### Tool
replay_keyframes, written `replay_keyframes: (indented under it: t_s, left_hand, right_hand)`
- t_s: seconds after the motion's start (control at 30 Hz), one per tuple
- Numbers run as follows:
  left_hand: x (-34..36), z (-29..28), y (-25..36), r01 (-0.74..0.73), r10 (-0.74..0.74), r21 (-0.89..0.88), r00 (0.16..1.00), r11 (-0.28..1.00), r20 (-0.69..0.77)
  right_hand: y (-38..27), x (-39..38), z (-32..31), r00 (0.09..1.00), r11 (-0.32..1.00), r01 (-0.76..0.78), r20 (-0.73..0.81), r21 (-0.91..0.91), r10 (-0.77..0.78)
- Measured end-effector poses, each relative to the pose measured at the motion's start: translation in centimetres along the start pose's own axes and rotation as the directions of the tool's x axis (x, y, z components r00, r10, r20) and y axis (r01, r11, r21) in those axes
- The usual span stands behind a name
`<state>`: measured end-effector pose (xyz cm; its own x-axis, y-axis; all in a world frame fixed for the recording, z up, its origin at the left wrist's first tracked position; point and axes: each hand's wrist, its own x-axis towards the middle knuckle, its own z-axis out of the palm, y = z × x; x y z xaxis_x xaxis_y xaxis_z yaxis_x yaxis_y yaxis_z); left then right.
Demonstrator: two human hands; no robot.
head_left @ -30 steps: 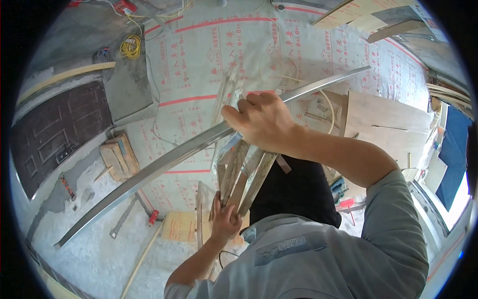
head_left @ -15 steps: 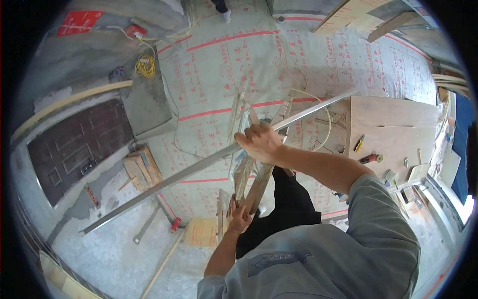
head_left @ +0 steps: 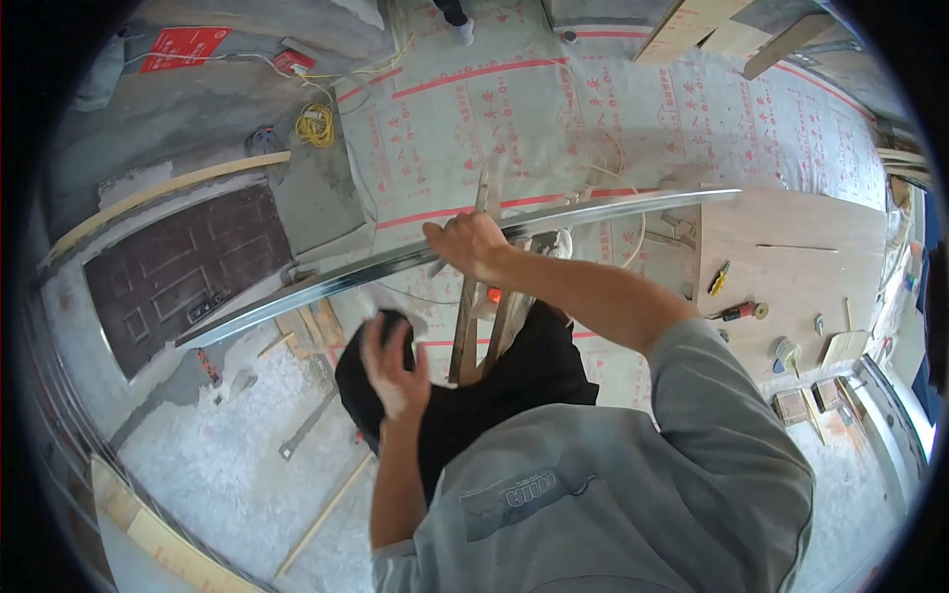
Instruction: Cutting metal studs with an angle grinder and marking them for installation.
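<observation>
My right hand (head_left: 468, 242) grips a long silver metal bar (head_left: 603, 208) that crosses the view at a slant, rising to the right. Below it stands a worn wooden ladder (head_left: 465, 341), with a small orange object (head_left: 493, 295) between its rails. My left hand (head_left: 393, 368), blurred, is raised in front of my black-trousered leg (head_left: 460, 415), fingers apart and nothing visible in them, left of the ladder and under the bar.
A plywood board (head_left: 791, 227) on the right holds a yellow-handled tool (head_left: 720, 277) and a red power tool (head_left: 739, 311). A brown door (head_left: 188, 257), a yellow cord coil (head_left: 314, 126) and leaning boards (head_left: 682, 30) line the edges. Another person's foot (head_left: 465, 30) shows at the top.
My left hand has let go of the ladder and risen leftward. The bar lies flatter, its left end raised. My black-trousered legs now reach farther left.
</observation>
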<state>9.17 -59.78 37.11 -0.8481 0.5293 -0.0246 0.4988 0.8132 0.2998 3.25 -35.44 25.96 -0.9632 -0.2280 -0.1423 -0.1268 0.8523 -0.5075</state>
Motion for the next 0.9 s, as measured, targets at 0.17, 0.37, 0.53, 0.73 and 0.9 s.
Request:
replay_keyframes:
  t_s: [0.17,0.37,0.53,0.73,0.9]
  left_hand:
    - [9.4,-6.5,4.4,-0.245,0.16,0.266,0.94,0.932,0.302]
    - [10.8,0.1,0.2,-0.449,0.168,0.194,0.648,0.872,0.743]
    - [14.5,4.9,-2.7,-0.55,0.251,0.068,0.485,0.833,0.837]
    - [14.8,9.9,-9.4,-0.609,0.341,-0.042,0.384,0.792,0.858]
    - [14.3,12.2,-11.4,-0.59,0.402,-0.051,0.483,0.806,0.778]
  right_hand:
    - [-4.1,-6.7,-5.5,0.992,0.982,0.122,-0.04,0.142,-0.118]
    - [-2.1,-13.7,-2.0,0.999,0.967,-0.04,0.033,0.252,0.033]
    - [3.7,-22.4,4.1,0.776,0.769,-0.476,-0.208,0.428,0.596]
    - [-1.1,-28.6,3.7,0.284,0.262,-0.757,-0.06,0.598,0.957]
    - [-7.2,-26.5,4.6,0.275,0.256,-0.667,-0.088,0.7,0.957]
